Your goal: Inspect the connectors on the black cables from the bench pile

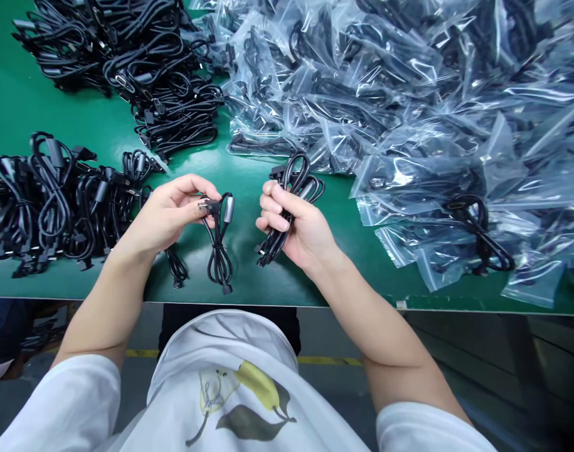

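My left hand (176,210) pinches a coiled black cable (219,254) by its metal-tipped plug; the tied coil hangs down in front of the table edge side. A grey cylinder shows on that cable near the top. My right hand (298,223) is wrapped around a bundle of coiled black cables (298,179), whose loops stick out above the fist and whose plugs poke out below. How many cables are in this bundle I cannot tell. Another small coiled cable (176,267) lies on the table under my left wrist.
The green table (249,176) carries a pile of coiled cables (56,201) at the left and a larger pile (140,63) behind it. Clear plastic bags (385,113) with cables inside cover the right side. One unbagged cable (482,235) lies on top of them.
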Demonstrator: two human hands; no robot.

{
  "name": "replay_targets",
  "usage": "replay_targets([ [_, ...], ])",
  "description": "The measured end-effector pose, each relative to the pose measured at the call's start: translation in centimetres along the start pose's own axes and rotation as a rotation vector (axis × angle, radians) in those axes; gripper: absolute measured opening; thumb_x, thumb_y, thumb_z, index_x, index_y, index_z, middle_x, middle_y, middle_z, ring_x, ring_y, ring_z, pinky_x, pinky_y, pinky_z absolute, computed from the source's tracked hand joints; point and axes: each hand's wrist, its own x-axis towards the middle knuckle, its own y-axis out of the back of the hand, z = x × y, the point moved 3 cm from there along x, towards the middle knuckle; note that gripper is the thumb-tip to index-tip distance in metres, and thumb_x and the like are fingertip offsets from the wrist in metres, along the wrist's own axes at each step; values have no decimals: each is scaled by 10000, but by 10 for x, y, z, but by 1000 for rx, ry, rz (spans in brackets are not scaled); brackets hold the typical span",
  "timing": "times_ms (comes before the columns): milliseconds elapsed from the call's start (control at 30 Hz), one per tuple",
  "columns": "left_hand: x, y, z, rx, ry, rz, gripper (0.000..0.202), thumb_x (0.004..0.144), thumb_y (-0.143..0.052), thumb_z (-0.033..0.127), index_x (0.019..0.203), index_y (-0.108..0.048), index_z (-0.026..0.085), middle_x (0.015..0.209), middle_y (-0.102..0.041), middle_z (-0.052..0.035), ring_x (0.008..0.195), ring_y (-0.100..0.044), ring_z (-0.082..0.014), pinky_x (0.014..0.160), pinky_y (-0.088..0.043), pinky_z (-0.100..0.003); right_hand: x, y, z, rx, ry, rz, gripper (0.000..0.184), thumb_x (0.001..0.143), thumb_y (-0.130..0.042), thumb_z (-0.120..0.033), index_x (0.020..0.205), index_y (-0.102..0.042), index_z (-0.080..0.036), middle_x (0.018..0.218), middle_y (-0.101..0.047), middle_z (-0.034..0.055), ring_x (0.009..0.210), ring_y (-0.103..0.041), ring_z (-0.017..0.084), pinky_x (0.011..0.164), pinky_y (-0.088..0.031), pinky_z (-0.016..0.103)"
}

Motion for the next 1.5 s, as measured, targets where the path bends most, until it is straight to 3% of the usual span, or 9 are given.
replay_targets([
  [133, 0, -3, -2, -75, -17, 9, 347, 691, -884, 361, 862, -654, 166, 782, -665, 2, 614, -653, -92, 579, -550, -188, -2, -1, 8, -166, 44, -12, 237, 778, -817, -324, 834, -641, -174, 548, -489, -107, 426, -469, 41, 581, -552, 218],
  [267, -1, -7, -6, -140, -18, 17, 361, 705, -866, 385, 880, -626, 179, 783, -635, 16, 619, -633, -90, 584, -548, -197, -7, -9, 25, -258, -62, -96, 323, 772, -835, -410, 823, -620, -175, 782, -729, 10, 709, -718, 139, 727, -599, 279],
  [400, -2, -6, -7, -125, -44, -4, 278, 786, -799, 381, 936, -662, 190, 902, -660, -20, 756, -657, -118, 719, -576, -237, -11, -15, 34, -210, -190, -217, 399, 731, -870, -391, 777, -529, -190, 794, -756, 32, 693, -736, 175, 647, -597, 297],
  [567, -5, 2, -3, 16, -184, 57, 373, 818, -771, 329, 1166, -678, 234, 1193, -657, -61, 1095, -625, -179, 975, -532, -293, -9, -12, 21, -224, -7, -100, 362, 746, -861, -298, 755, -516, -191, 730, -725, -15, 623, -686, 110, 600, -546, 218],
  [733, -6, -2, -6, 77, -166, 55, 416, 801, -792, 372, 1169, -680, 213, 1067, -678, -60, 982, -636, -168, 925, -531, -290, -8, -11, 22, -235, -44, -125, 369, 745, -857, -327, 764, -514, -195, 739, -727, -5, 626, -689, 125, 607, -556, 242],
  [967, -3, -3, -5, 25, -176, 117, 295, 753, -837, 346, 960, -692, 193, 937, -663, -24, 866, -614, -126, 846, -526, -235, -8, -11, 29, -193, -154, -173, 351, 765, -838, -316, 794, -512, -192, 736, -728, -5, 599, -696, 126, 538, -533, 212],
  [1100, -2, 3, -5, -88, -91, 141, 343, 806, -785, 377, 1093, -698, 210, 1044, -661, -48, 903, -612, -129, 822, -528, -226, -8, -11, 25, -136, -175, -222, 380, 759, -843, -344, 819, -495, -203, 715, -704, -25, 561, -663, 104, 524, -509, 195],
  [1300, 0, -11, -13, -245, 86, -104, 442, 749, -842, 346, 1150, -702, 223, 978, -699, -36, 761, -624, -113, 713, -526, -230, -9, -12, 22, -64, -200, -349, 394, 778, -819, -361, 793, -454, -213, 669, -643, -42, 521, -602, 93, 485, -445, 198],
  [1500, -1, -16, -11, -322, 58, -122, 417, 681, -897, 289, 1060, -734, 232, 967, -706, -17, 784, -639, -115, 792, -538, -247, -8, -9, 27, -52, -281, -353, 398, 767, -811, -367, 820, -445, -220, 644, -615, -50, 498, -575, 96, 462, -393, 203],
])
